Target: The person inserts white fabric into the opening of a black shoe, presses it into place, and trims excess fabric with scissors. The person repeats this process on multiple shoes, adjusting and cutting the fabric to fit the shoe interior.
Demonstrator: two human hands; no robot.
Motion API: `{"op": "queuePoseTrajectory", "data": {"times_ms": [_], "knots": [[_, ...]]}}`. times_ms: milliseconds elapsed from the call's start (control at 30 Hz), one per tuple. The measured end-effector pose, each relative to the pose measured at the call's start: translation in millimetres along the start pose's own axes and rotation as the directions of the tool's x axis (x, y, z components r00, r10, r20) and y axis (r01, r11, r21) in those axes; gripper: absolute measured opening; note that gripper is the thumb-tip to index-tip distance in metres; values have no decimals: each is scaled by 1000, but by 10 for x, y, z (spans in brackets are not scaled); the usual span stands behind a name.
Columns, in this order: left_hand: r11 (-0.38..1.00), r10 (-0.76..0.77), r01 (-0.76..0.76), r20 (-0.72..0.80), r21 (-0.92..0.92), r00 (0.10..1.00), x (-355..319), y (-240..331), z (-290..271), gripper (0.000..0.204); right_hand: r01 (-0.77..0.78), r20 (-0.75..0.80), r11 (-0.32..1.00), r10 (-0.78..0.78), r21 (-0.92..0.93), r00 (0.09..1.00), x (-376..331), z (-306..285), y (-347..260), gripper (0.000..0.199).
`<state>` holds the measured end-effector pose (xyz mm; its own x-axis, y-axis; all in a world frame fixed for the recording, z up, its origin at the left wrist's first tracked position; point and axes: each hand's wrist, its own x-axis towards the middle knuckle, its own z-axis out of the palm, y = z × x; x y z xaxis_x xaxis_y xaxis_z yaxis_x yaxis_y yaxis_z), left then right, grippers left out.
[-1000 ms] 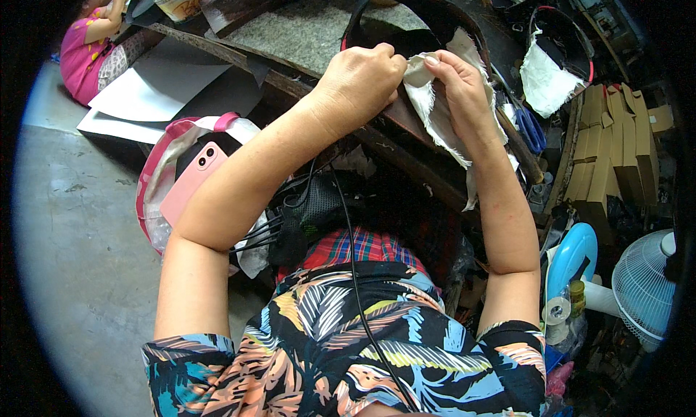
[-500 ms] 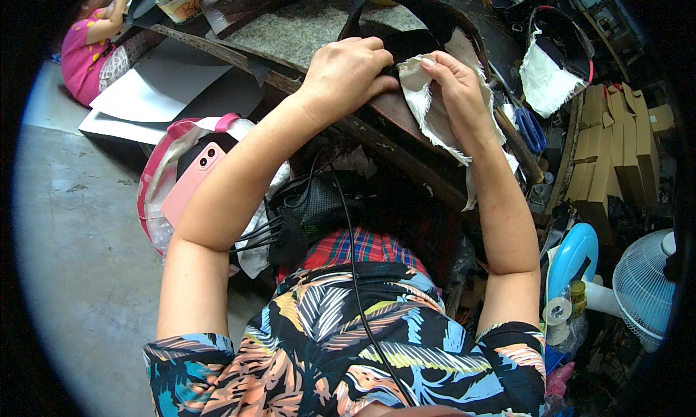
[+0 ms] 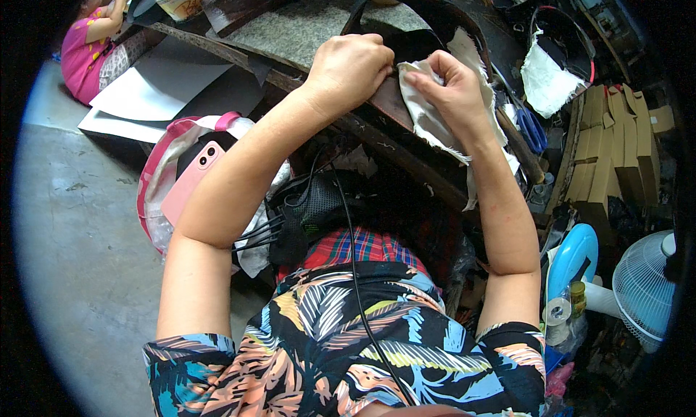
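Off-white cloth point(image 3: 426, 115): creased, edges frayed into threads, far side, right of middle, beside curved black band point(image 3: 457, 15). Right hand point(image 3: 458, 92) bent over cloth, grip cannot tell; left hand point(image 3: 350, 68) curled closed, content hidden.

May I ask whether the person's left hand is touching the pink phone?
No, the left hand is up by the looped black band, well apart from the pink phone.

white cloth point(image 3: 429, 117): matt, frayed | slab point(image 3: 290, 29): stone-like, rough-looking | phone point(image 3: 190, 183): smooth | cartons point(image 3: 596, 160): matt cardboard
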<state>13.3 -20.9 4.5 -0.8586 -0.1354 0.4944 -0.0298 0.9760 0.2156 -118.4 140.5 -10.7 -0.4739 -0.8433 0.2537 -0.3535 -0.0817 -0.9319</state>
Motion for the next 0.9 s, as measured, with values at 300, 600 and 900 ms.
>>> {"op": "queuePoseTrajectory", "data": {"times_ms": [300,600,900], "knots": [[991,-124,124,-5,-49,992,27,-161,59,20,194,2,739,-252,-645,968,-131,208,-253,39],[991,-131,131,-9,-2,991,48,-164,133,21,324,171,456,-346,-829,923,-146,317,-291,28],[982,-84,100,104,-157,991,32,-168,-25,25,403,227,474,-386,-783,894,-149,278,-256,16]]}}
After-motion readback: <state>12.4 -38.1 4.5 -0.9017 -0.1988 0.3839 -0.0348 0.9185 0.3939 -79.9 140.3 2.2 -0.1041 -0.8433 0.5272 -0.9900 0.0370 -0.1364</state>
